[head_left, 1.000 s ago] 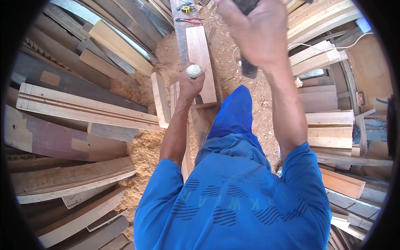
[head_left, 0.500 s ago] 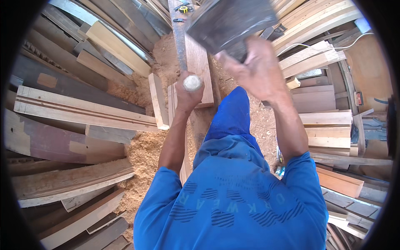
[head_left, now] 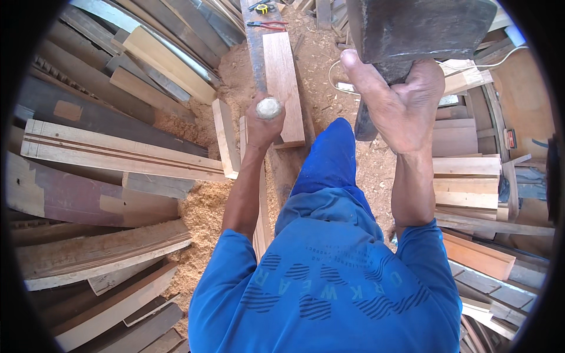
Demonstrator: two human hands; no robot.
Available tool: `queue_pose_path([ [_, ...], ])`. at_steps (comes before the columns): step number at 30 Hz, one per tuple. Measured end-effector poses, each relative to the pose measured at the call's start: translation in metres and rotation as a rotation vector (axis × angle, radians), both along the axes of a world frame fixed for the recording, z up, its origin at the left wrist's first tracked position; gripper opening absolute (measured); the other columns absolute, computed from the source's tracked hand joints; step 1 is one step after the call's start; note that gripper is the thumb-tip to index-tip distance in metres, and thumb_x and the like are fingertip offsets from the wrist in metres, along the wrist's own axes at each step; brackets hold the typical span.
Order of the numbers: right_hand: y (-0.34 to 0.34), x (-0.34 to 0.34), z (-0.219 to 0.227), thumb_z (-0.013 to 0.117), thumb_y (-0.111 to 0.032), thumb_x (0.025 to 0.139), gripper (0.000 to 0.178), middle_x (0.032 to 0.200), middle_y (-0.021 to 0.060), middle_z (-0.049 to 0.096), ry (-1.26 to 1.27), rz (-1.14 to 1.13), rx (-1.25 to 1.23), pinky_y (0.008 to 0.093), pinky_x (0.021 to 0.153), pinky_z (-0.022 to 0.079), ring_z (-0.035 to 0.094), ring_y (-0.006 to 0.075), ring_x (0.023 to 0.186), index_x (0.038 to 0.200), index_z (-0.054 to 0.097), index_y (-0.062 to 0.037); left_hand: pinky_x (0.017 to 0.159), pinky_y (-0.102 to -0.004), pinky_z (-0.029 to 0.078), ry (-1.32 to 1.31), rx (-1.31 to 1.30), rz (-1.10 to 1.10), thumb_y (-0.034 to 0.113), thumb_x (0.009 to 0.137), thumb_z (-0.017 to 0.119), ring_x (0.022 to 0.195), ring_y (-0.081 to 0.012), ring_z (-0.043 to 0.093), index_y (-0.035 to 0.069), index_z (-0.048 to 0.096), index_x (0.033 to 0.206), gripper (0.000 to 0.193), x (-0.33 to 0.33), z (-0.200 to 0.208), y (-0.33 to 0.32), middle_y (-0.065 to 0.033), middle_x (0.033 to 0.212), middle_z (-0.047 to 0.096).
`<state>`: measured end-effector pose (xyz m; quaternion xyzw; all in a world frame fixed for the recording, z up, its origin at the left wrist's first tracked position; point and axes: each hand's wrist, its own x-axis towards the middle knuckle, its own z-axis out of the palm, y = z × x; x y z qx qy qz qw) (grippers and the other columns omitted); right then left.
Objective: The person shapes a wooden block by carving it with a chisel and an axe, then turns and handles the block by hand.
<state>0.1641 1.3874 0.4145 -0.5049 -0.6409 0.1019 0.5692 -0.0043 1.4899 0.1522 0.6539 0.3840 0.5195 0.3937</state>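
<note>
My left hand (head_left: 263, 127) is closed around an upright chisel (head_left: 268, 107). Only the round, pale, battered end of its handle shows; the blade is hidden below my fist. The fist sits at the left edge of a light wooden board (head_left: 283, 82), which lies along a narrow bench (head_left: 255, 56). Raised to the right, well apart from the chisel, is a dark, blocky wooden mallet (head_left: 421, 29). My right hand (head_left: 406, 112) grips its handle just under the head, thumb stretched up along it.
Red-handled pliers (head_left: 268, 25) and a yellow-black tape measure (head_left: 262, 9) lie at the bench's far end. Stacked planks (head_left: 118, 153) crowd the left, with more timber (head_left: 465, 182) on the right. Sawdust (head_left: 203, 217) covers the floor. A white cable (head_left: 500, 59) curves at upper right.
The mallet has swung up and to the right with my right hand, uncovering the board and the pliers. My left hand stays nearly in place with the chisel.
</note>
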Motion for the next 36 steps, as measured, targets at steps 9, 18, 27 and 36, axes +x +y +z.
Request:
queue_pose_path([
  [9,0.008,-0.006,-0.004,0.076,-0.01,0.084,0.012,0.074,0.0029,0.066,0.025,-0.034,0.05,0.0285,0.06,0.048,0.058,0.0101,0.064,0.086,0.069,0.0003,0.062,-0.0264,0.046,-0.033,0.008,-0.03,0.006,0.085,0.077,0.071,-0.0075,0.054,0.006,0.057,0.091,0.02,0.0,0.001,-0.009,0.0007,0.078,0.058],
  [18,0.049,0.006,-0.096,0.072,-0.025,0.081,0.033,0.072,0.0209,0.068,-0.864,0.022,-0.562,0.052,0.068,0.055,0.069,0.0408,0.073,0.102,0.065,-0.0006,0.068,-0.0324,0.053,-0.009,0.113,-0.032,0.006,0.08,0.074,0.077,-0.0158,0.069,0.002,0.065,0.103,0.025,0.009,-0.009,-0.003,-0.0101,0.085,0.07],
  [27,0.063,-0.012,0.031,0.067,-0.02,0.09,0.025,0.064,0.0094,0.058,0.081,-0.157,-0.024,0.0381,0.059,0.045,0.056,0.022,0.062,0.075,0.063,-0.0009,0.061,-0.0315,0.051,-0.011,-0.008,0.011,0.008,0.081,0.075,0.066,-0.0119,0.063,0.005,0.058,0.088,0.019,0.018,-0.005,0.008,-0.0055,0.071,0.064],
  [36,0.035,0.016,-0.12,0.066,-0.017,0.08,0.03,0.086,0.0268,0.068,-0.712,0.052,-0.768,0.0523,0.073,0.053,0.068,0.0441,0.085,0.104,0.066,0.0016,0.081,-0.0298,0.053,0.091,0.139,-0.062,0.005,0.088,0.071,0.096,-0.0121,0.064,0.0,0.064,0.116,0.03,0.013,-0.033,-0.015,-0.0076,0.104,0.071],
])
